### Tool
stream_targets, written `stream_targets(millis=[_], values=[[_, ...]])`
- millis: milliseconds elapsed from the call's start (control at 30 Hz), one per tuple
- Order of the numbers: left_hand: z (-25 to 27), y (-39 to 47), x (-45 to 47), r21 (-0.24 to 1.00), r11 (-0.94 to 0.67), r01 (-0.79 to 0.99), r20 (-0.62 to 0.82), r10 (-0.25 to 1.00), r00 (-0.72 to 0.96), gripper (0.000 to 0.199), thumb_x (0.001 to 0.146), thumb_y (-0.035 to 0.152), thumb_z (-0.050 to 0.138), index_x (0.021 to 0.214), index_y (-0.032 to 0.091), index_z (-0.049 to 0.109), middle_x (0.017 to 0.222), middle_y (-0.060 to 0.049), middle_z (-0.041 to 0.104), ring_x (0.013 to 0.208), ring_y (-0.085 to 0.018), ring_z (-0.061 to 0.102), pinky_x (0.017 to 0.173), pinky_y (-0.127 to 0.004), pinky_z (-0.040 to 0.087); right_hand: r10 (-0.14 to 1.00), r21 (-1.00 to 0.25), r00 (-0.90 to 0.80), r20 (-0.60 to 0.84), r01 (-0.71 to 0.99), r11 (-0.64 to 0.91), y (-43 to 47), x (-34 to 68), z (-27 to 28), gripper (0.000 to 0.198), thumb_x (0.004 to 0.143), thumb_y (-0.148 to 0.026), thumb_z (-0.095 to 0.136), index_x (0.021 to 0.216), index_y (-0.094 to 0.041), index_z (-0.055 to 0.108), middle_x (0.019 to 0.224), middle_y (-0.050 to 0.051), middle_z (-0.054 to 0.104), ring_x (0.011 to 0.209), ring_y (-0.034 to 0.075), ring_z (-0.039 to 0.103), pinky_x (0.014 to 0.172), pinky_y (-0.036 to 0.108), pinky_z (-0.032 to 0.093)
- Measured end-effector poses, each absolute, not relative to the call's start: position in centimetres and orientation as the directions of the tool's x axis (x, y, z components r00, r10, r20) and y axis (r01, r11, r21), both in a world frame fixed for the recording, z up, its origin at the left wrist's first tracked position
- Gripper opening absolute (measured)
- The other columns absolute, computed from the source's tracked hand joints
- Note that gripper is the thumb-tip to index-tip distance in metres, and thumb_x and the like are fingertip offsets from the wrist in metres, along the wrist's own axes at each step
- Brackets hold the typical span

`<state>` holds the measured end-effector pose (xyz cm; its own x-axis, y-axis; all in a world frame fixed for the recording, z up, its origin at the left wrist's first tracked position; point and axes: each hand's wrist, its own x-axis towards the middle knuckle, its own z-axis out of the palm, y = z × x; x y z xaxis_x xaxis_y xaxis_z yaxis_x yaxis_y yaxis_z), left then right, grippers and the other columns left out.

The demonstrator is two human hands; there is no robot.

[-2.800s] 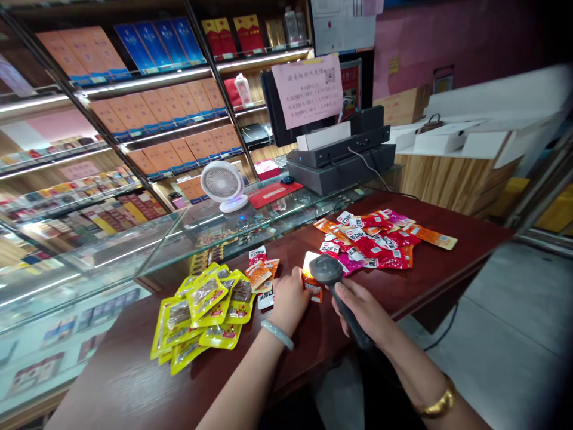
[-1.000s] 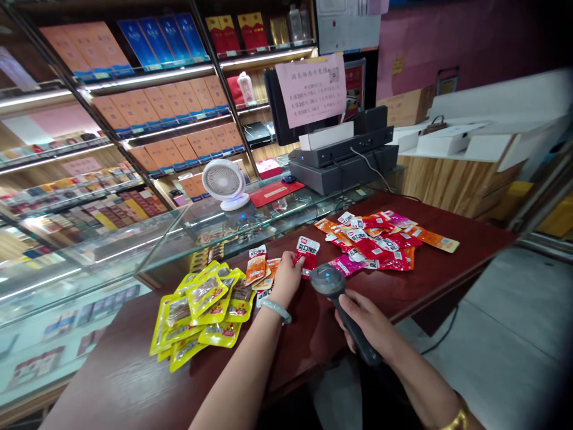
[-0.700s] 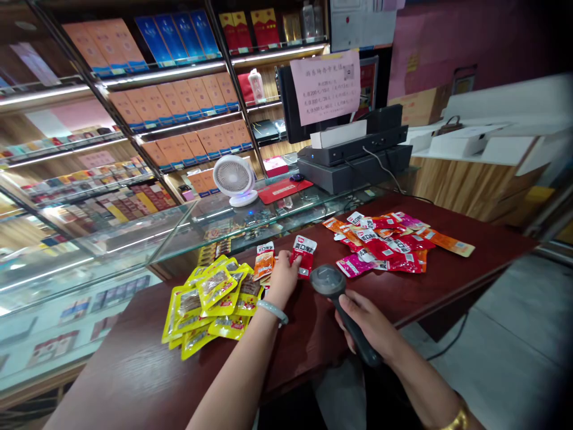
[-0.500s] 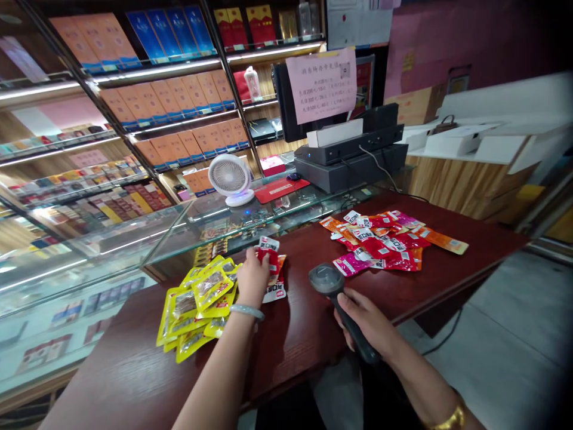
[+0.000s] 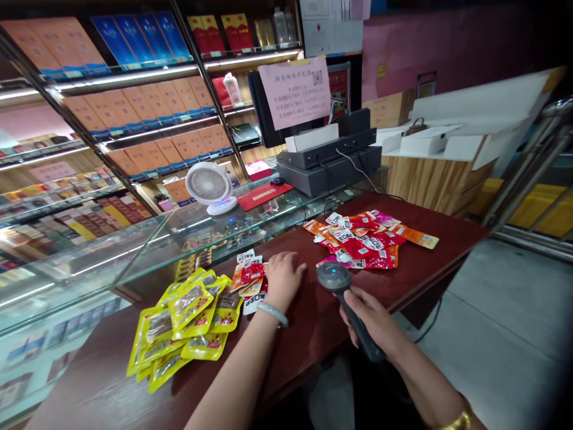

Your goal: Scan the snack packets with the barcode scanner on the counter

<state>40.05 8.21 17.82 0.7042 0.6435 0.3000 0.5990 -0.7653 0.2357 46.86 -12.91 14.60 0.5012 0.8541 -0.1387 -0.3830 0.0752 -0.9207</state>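
Note:
My right hand (image 5: 364, 313) is wrapped round the handle of a dark barcode scanner (image 5: 333, 278), its head facing the counter's middle. My left hand (image 5: 286, 278), with a pale bangle at the wrist, is over the counter and holds nothing that I can see; its fingers reach forward, thumb apart. Just left of it lies a small stack of red, white and orange snack packets (image 5: 251, 275). Beside that stack is a heap of yellow snack packets (image 5: 192, 316). A larger pile of red, orange and pink snack packets (image 5: 362, 239) lies beyond the scanner.
The packets lie on a dark red-brown counter (image 5: 308, 346). Behind it is a glass display case (image 5: 165, 239) bearing a white fan (image 5: 210, 185) and a red mat (image 5: 264, 196). A monitor with a pink notice (image 5: 295, 92) stands behind a black cash drawer (image 5: 329, 170).
My left hand has let go of a red packet on the small stack and moved right, its fingers opening. The view has shifted to the right. The scanner remains in my right hand.

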Motion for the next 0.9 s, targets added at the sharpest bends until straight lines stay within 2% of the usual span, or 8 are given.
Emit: stream_targets(millis=[100,200,333,467,567,900], values=[[16.8,6.0,43.6,0.3,-0.782,0.546,0.219,0.614,0.759,0.033,0.087,0.042,0.056,0.115,0.028,0.067,0.125,-0.006,0.063,0.117,-0.026,0.051,0.097,-0.038,0.039,0.83,-0.919,0.538,-0.148,-0.385,0.086,-13.6,47.1,14.7,0.046,0.082,-0.065,0.058,0.09,-0.021,0.047,0.054,-0.01,0.051,0.032,0.006,0.047,0.031,0.016,0.039],[15.9,4.7,45.7,0.302,-0.788,0.536,0.168,0.597,0.784,0.028,0.088,0.033,0.052,0.111,0.03,0.067,0.127,-0.005,0.061,0.118,-0.027,0.05,0.093,-0.039,0.04,0.807,-0.925,0.567,-0.164,-0.372,0.074,-14.0,47.4,14.8,0.048,0.079,-0.068,0.06,0.087,-0.022,0.046,0.053,-0.01,0.051,0.032,0.006,0.047,0.031,0.017,0.039],[15.7,4.3,46.2,0.272,-0.788,0.553,0.143,0.601,0.786,0.023,0.086,0.034,0.054,0.103,0.024,0.065,0.121,-0.009,0.063,0.116,-0.028,0.051,0.091,-0.039,0.039,0.78,-0.927,0.597,-0.187,-0.37,0.061,-14.4,47.9,14.5,0.052,0.077,-0.07,0.06,0.089,-0.022,0.048,0.053,-0.01,0.051,0.031,0.007,0.047,0.031,0.018,0.04],[16.4,5.2,44.9,0.257,-0.754,0.604,0.057,0.636,0.769,0.04,0.077,0.043,0.066,0.108,0.019,0.056,0.106,-0.01,0.068,0.105,-0.028,0.061,0.088,-0.038,0.04,0.757,-0.934,0.631,-0.168,-0.347,0.082,-14.6,48.5,14.2,0.048,0.079,-0.068,0.059,0.086,-0.022,0.047,0.053,-0.01,0.05,0.032,0.006,0.047,0.032,0.017,0.04],[17.1,6.0,43.1,0.274,-0.721,0.637,-0.003,0.661,0.75,0.046,0.077,0.044,0.067,0.112,0.02,0.05,0.103,-0.009,0.07,0.101,-0.027,0.065,0.084,-0.035,0.04,0.752,-0.931,0.639,-0.159,-0.35,0.1,-14.7,48.7,14.2,0.046,0.08,-0.066,0.059,0.085,-0.022,0.046,0.054,-0.01,0.05,0.033,0.006,0.047,0.033,0.018,0.041],[17.6,6.3,38.6,0.289,-0.727,0.623,0.059,0.663,0.746,0.045,0.075,0.043,0.07,0.111,0.022,0.051,0.105,-0.006,0.07,0.101,-0.025,0.065,0.082,-0.031,0.039,0.848,-0.92,0.516,-0.117,-0.379,0.103,-12.6,47.0,15.0,0.045,0.084,-0.064,0.057,0.082,-0.021,0.044,0.055,-0.009,0.049,0.033,0.006,0.047,0.032,0.016,0.038]])
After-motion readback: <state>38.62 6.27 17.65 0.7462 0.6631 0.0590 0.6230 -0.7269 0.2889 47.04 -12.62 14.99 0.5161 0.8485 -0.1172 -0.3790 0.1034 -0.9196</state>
